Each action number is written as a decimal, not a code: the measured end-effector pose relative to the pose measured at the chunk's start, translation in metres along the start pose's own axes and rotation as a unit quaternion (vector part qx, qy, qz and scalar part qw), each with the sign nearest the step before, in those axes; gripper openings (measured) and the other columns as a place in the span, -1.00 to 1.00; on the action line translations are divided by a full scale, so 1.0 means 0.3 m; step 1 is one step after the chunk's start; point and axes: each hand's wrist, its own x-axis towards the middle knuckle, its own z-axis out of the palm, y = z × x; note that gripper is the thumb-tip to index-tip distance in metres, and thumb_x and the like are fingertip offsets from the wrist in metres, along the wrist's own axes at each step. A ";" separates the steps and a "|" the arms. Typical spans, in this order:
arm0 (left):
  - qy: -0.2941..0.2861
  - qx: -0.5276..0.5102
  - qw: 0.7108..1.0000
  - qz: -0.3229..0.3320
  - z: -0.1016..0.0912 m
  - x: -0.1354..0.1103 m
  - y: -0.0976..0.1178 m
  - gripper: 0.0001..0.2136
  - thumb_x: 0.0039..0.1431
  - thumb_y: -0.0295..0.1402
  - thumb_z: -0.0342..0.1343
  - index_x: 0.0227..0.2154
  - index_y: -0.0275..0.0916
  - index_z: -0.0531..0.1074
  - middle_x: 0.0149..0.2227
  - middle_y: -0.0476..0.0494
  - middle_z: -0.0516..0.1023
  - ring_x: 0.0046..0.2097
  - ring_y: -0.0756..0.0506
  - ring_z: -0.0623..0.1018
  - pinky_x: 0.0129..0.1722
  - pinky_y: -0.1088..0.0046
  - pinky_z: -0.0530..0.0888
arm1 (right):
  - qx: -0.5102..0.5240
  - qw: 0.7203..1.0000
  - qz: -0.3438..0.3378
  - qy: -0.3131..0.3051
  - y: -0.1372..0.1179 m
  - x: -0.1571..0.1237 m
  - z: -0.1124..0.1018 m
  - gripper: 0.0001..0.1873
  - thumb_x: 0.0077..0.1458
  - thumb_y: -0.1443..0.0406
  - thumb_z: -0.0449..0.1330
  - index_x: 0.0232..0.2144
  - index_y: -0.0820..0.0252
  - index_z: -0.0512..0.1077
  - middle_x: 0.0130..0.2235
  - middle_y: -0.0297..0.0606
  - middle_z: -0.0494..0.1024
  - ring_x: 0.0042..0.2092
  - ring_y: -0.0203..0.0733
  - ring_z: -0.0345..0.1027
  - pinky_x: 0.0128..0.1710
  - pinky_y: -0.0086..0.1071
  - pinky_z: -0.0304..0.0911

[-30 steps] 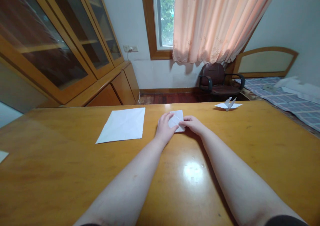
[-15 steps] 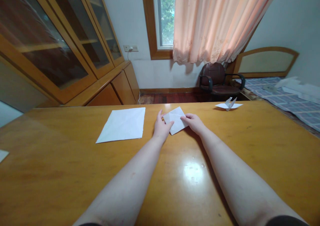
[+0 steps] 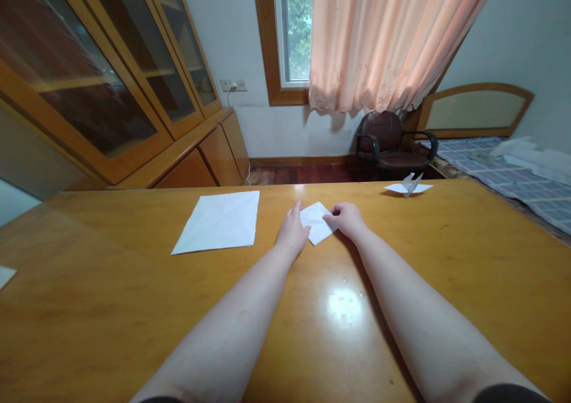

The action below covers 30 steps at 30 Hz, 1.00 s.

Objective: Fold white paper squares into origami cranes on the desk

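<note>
A small folded sheet of white paper [image 3: 317, 223] lies between my two hands near the far side of the table, one corner pointing away from me. My left hand [image 3: 292, 232] grips its left edge, thumb at the lower left side and fingers along the upper left. On the right, my right hand [image 3: 350, 220] pinches the paper's right corner between thumb and curled fingers. The undersides of the fingers are hidden. To the left lies a larger white sheet [image 3: 218, 222], flat and faintly creased. A folded paper crane [image 3: 408, 186] stands at the far right of the table.
The wooden table [image 3: 111, 308] fills the foreground. A corner of white paper [image 3: 6, 275] shows at its left side. Beyond its far edge are a brown armchair [image 3: 381, 138], a bed [image 3: 513, 171] and a glass-door cabinet [image 3: 178, 135].
The folded paper has come slightly nearer and to the right, and turned to lie flatter. My left hand has shifted right with it; my right hand's fingers are more curled.
</note>
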 end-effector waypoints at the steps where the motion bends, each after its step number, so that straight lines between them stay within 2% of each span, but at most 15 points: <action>1: -0.005 0.019 1.000 0.007 -0.002 0.000 0.000 -0.33 -0.08 -0.55 0.14 0.17 -0.23 0.18 0.08 -0.27 0.36 0.13 -0.21 0.35 0.16 0.21 0.26 | -0.011 1.000 0.000 0.004 0.000 0.000 -0.001 -0.76 -0.13 0.12 0.26 -0.53 0.18 0.48 -0.40 -0.23 0.54 -0.33 -0.20 0.33 -0.35 -0.38 0.11; 3: -0.008 0.059 0.998 0.017 -0.005 0.001 0.001 -0.48 -0.08 -0.52 0.16 0.04 -0.22 0.35 0.06 -0.25 0.39 0.11 -0.22 0.35 0.15 0.19 0.26 | -0.024 1.000 0.004 0.008 0.000 0.000 -0.002 -0.75 -0.13 0.11 0.26 -0.52 0.18 0.48 -0.38 -0.21 0.55 -0.30 -0.18 0.33 -0.32 -0.37 0.12; 6: -0.015 0.112 0.993 0.025 -0.009 0.000 0.006 -0.79 -0.04 -0.47 0.16 -0.29 -0.14 0.53 -0.05 -0.13 0.48 0.10 -0.23 0.33 0.14 0.12 0.23 | -0.033 0.999 0.009 0.009 0.000 -0.001 -0.003 -0.73 -0.12 0.08 0.26 -0.54 0.17 0.48 -0.38 -0.21 0.54 -0.30 -0.17 0.33 -0.30 -0.36 0.12; 7: -0.027 0.121 0.992 0.030 -0.010 -0.001 0.009 -0.85 -0.02 -0.47 0.14 -0.39 -0.12 0.54 -0.10 -0.10 0.52 0.09 -0.23 0.34 0.14 0.12 0.22 | -0.037 0.999 0.010 0.008 -0.001 -0.002 -0.004 -0.72 -0.12 0.07 0.26 -0.54 0.17 0.47 -0.39 -0.21 0.54 -0.30 -0.17 0.33 -0.30 -0.36 0.11; 9: -0.055 0.132 0.989 0.047 -0.010 -0.004 0.014 -0.82 0.02 -0.50 0.08 -0.47 -0.10 0.55 -0.18 -0.06 0.55 0.04 -0.20 0.38 0.11 0.14 0.25 | -0.043 0.999 0.011 0.006 -0.002 -0.004 -0.008 -0.71 -0.12 0.06 0.25 -0.54 0.16 0.47 -0.40 -0.22 0.53 -0.30 -0.17 0.33 -0.31 -0.36 0.11; 13: -0.087 0.138 0.984 0.076 -0.010 -0.013 0.022 -0.79 0.08 -0.44 0.04 -0.29 -0.10 0.54 -0.15 -0.10 0.55 -0.02 -0.19 0.43 0.04 0.19 0.31 | -0.040 0.999 0.024 0.008 -0.003 -0.007 -0.015 -0.73 -0.12 0.07 0.25 -0.52 0.16 0.47 -0.41 -0.26 0.54 -0.32 -0.19 0.34 -0.33 -0.38 0.10; 19: -0.144 0.128 0.979 0.067 -0.021 -0.026 0.039 -0.68 0.09 -0.37 0.06 -0.06 -0.10 0.44 0.16 -0.15 0.35 0.24 -0.27 0.21 0.22 0.01 0.06 | -0.025 0.998 0.056 -0.007 0.009 -0.006 -0.013 -0.74 -0.08 0.08 0.23 -0.46 0.15 0.47 -0.40 -0.26 0.55 -0.34 -0.20 0.35 -0.37 -0.40 0.10; 23: -0.175 0.130 0.974 0.070 -0.029 -0.031 0.047 -0.61 0.09 -0.31 0.07 0.02 -0.06 0.38 0.23 -0.14 0.24 0.28 -0.28 0.13 0.23 -0.09 -0.05 | -0.019 0.999 0.048 -0.008 0.013 -0.004 -0.011 -0.75 -0.06 0.10 0.22 -0.40 0.14 0.49 -0.36 -0.26 0.55 -0.33 -0.21 0.36 -0.37 -0.40 0.10; 27: -0.196 0.119 0.971 0.066 -0.034 -0.024 0.040 -0.56 0.06 -0.27 0.12 0.05 -0.03 0.36 0.27 -0.13 0.17 0.31 -0.28 0.06 0.24 -0.09 -0.12 | -0.017 0.999 0.043 -0.010 0.011 -0.005 -0.014 -0.76 -0.04 0.12 0.21 -0.36 0.13 0.50 -0.34 -0.26 0.55 -0.32 -0.22 0.36 -0.36 -0.41 0.11; 30: -0.217 0.101 0.969 0.066 -0.043 -0.014 0.023 -0.51 0.00 -0.31 0.15 0.06 0.01 0.35 0.28 -0.10 0.15 0.32 -0.28 0.04 0.25 -0.08 -0.13 | -0.020 0.999 0.044 -0.011 0.009 -0.006 -0.015 -0.76 -0.03 0.12 0.21 -0.35 0.13 0.50 -0.34 -0.26 0.55 -0.32 -0.21 0.36 -0.35 -0.41 0.12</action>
